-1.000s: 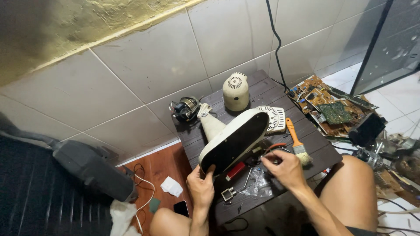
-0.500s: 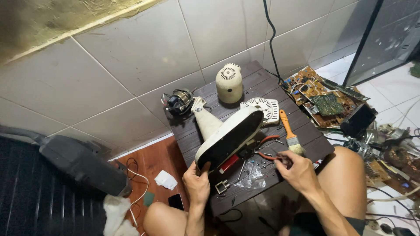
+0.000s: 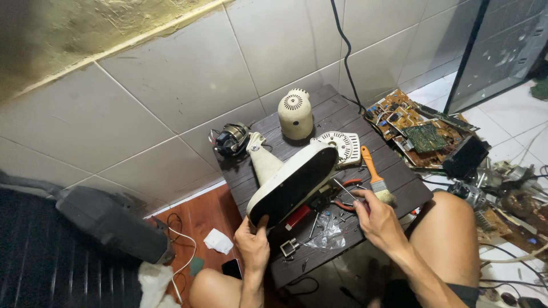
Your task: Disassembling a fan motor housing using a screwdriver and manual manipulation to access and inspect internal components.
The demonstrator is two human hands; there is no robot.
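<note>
The cream oval plastic fan base [image 3: 291, 182], tilted on edge at the middle of the dark slatted wooden desk [image 3: 399, 171], is steadied by the left hand [image 3: 254, 245] clamped on its near rim so its underside faces the right hand [image 3: 377, 219], closed around red-handled pliers [image 3: 348, 202].

Views: one only, the head camera; no second view shares the scene.
Position: above the seated person, over the small dark table [image 3: 394, 171].
Direction: steeply downward and forward, toward the tiled wall [image 3: 188, 74] on the far side.
Tilt: rolled, so the table's edges run diagonally.
Distance: close; both forearms enter from the near edge, the left hand [image 3: 253, 246] and right hand [image 3: 377, 219] near centre.
Coverage: table at centre, knees near, circuit boards [image 3: 419, 128] on the floor at right, a dark bag [image 3: 111, 225] at left.
</note>
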